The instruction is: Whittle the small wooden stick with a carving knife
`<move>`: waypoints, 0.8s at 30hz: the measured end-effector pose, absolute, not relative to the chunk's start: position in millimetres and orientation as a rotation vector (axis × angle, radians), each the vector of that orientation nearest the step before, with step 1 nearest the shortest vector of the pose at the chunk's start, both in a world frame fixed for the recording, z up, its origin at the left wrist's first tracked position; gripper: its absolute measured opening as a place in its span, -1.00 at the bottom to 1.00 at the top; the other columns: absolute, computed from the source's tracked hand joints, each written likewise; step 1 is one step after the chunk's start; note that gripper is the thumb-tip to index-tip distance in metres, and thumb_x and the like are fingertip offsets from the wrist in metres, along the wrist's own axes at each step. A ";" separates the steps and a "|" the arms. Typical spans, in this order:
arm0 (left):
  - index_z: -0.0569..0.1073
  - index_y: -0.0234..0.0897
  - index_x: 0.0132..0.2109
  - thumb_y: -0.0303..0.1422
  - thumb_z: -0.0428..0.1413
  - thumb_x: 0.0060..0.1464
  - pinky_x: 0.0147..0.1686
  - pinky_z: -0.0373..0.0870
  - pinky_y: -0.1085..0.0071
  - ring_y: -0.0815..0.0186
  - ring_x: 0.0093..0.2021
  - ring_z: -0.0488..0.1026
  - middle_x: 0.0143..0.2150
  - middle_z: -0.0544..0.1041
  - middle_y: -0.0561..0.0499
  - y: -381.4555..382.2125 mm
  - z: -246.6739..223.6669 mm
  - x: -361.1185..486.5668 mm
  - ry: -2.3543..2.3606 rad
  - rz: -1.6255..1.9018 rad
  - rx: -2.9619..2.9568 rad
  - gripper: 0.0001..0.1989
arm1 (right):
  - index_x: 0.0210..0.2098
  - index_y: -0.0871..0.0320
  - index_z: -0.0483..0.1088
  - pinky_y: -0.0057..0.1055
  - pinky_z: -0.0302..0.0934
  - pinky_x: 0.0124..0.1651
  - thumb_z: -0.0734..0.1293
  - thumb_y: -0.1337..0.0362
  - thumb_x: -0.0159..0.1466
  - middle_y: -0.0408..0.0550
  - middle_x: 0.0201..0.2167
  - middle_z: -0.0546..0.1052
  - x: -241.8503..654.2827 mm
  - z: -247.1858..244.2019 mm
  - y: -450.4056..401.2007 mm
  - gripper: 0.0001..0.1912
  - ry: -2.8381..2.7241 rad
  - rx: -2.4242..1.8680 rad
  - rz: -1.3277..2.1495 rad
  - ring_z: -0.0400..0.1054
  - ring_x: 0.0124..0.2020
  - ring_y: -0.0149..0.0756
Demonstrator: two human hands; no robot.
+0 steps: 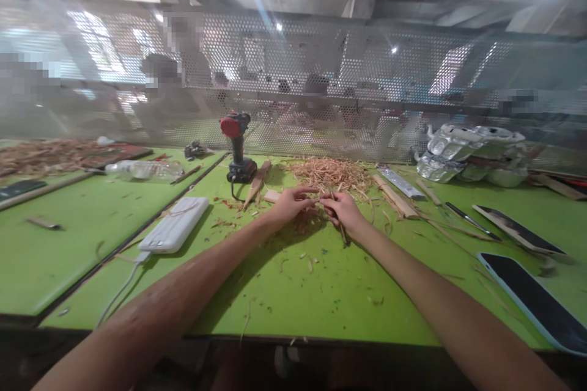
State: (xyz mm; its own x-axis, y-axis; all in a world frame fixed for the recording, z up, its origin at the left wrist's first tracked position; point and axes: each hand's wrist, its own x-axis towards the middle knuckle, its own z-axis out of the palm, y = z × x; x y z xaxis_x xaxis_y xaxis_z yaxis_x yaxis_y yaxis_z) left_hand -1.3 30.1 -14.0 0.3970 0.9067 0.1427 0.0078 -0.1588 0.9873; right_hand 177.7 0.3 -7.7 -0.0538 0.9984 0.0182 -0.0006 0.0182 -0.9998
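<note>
Head view | right hand [343,209] gripping thin dark-brown stick [343,234] | left hand [293,203] part-curled, hold unclear | tan curly shavings [332,174] heaped beyond; work apparently underway, amount left unclear

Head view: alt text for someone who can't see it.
A bare right hand holds a thin dark object over a green table, the left hand close beside it. Beyond are a heap of pale shavings and an upright red-and-black drill; a white power bank lies left, a phone lower right.
</note>
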 end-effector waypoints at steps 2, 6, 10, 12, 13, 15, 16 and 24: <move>0.61 -0.30 0.10 -0.43 0.26 0.16 -0.42 0.40 0.46 0.36 -0.43 0.49 -0.37 0.64 -0.07 30.4 -14.5 -1.4 0.830 0.979 1.503 -0.65 | -0.35 0.18 0.40 -0.59 -0.13 -0.74 0.45 0.27 0.10 -0.34 -0.71 0.26 177.7 -7.6 0.7 -0.81 -1.241 -1.158 1.260 0.01 -0.79 -0.56; 0.48 -0.26 0.29 -0.48 0.23 0.17 -0.40 0.41 0.49 0.41 -0.44 0.47 -0.36 0.64 -0.01 30.4 -13.4 -2.7 0.802 0.970 1.491 -0.47 | -0.35 0.18 0.38 -0.59 -0.16 -0.74 0.50 0.26 0.07 -0.34 -0.71 0.26 177.6 -6.4 0.5 -0.75 -1.215 -1.129 1.294 0.01 -0.78 -0.57; 0.45 -0.30 0.30 -0.51 0.20 0.18 -0.37 0.45 0.47 0.41 -0.44 0.49 -0.35 0.64 -0.02 29.7 -11.0 -1.9 0.842 0.955 1.455 -0.47 | -0.32 0.16 0.37 -0.58 -0.12 -0.72 0.52 0.26 0.07 -0.34 -0.68 0.28 179.8 -1.3 -2.0 -0.72 -1.185 -1.109 1.340 0.04 -0.76 -0.55; 0.55 -0.35 0.13 -0.51 0.19 0.20 -0.37 0.45 0.47 0.41 -0.44 0.49 -0.35 0.63 -0.04 30.1 -10.2 -1.1 0.887 0.969 1.421 -0.66 | -0.33 0.15 0.37 -0.57 -0.12 -0.71 0.51 0.27 0.09 -0.33 -0.67 0.28 181.3 0.9 -2.3 -0.74 -1.163 -1.106 1.345 0.03 -0.75 -0.55; 0.59 -0.36 0.02 -0.52 0.18 0.21 -0.38 0.45 0.47 0.41 -0.45 0.49 -0.35 0.63 -0.06 30.5 -9.8 -0.9 0.908 0.977 1.405 -0.76 | -0.35 0.15 0.36 -0.57 -0.14 -0.71 0.51 0.27 0.10 -0.33 -0.67 0.28 182.0 1.3 -2.0 -0.76 -1.148 -1.104 1.340 0.02 -0.75 -0.55; 0.60 -0.35 -0.13 -0.52 0.17 0.23 -0.39 0.45 0.47 0.42 -0.45 0.49 -0.32 0.63 -0.07 31.6 -9.1 -1.2 0.937 0.982 1.390 -0.88 | -0.37 0.14 0.35 -0.56 -0.19 -0.70 0.49 0.27 0.12 -0.33 -0.66 0.27 183.2 0.9 -0.5 -0.78 -1.123 -1.094 1.334 0.01 -0.75 -0.55; 0.59 -0.34 -0.17 -0.52 0.17 0.24 -0.39 0.45 0.46 0.43 -0.45 0.49 -0.31 0.63 -0.07 32.3 -8.7 -1.6 0.944 0.980 1.391 -0.90 | -0.38 0.13 0.35 -0.56 -0.20 -0.69 0.48 0.27 0.13 -0.32 -0.66 0.27 183.8 0.2 0.5 -0.79 -1.115 -1.088 1.332 0.00 -0.74 -0.55; 0.58 -0.35 -0.16 -0.51 0.17 0.26 -0.40 0.47 0.50 0.44 -0.41 0.53 -0.22 0.67 -0.11 35.4 -10.5 -3.6 0.917 0.939 1.435 -0.92 | -0.46 0.13 0.30 -0.53 -0.20 -0.63 0.42 0.31 0.20 -0.27 -0.64 0.27 186.8 -1.1 3.0 -0.79 -1.141 -1.066 1.321 0.02 -0.73 -0.56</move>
State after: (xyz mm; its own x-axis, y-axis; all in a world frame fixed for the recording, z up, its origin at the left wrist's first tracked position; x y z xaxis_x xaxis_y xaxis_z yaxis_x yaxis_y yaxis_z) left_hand -3.6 35.4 -10.5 0.3785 0.9244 0.0472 0.0255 -0.0614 0.9978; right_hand 186.8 3.0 -1.1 -0.0609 0.9981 0.0059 -0.1507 -0.0034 -0.9886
